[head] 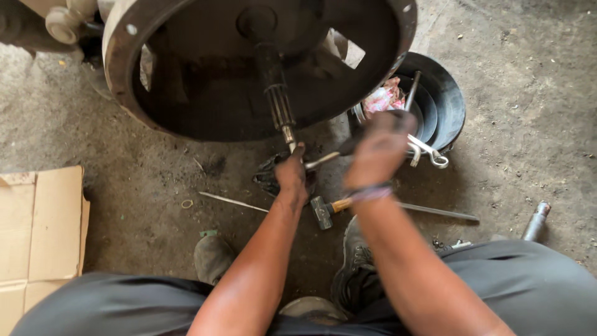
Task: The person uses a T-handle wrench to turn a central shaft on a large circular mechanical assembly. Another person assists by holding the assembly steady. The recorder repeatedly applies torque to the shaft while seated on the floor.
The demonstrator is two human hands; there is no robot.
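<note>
Meanwhile, at frame centre, the left hand [291, 177] pinches the shaft [278, 93] tip, the right hand [378, 149] grips a metal tool [323, 159] against it; hammer [326, 209] unused on the floor.

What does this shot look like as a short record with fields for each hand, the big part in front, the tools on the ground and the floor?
left hand: at the tip of the splined shaft, gripping near its end
right hand: blurred, closed on a slim metal tool aimed at the shaft tip
big part: dark rusty drum, shaft protruding from its centre
ground tools: hammer, long rod, wrenches by a black basin
floor: dusty concrete, cardboard at left
</note>
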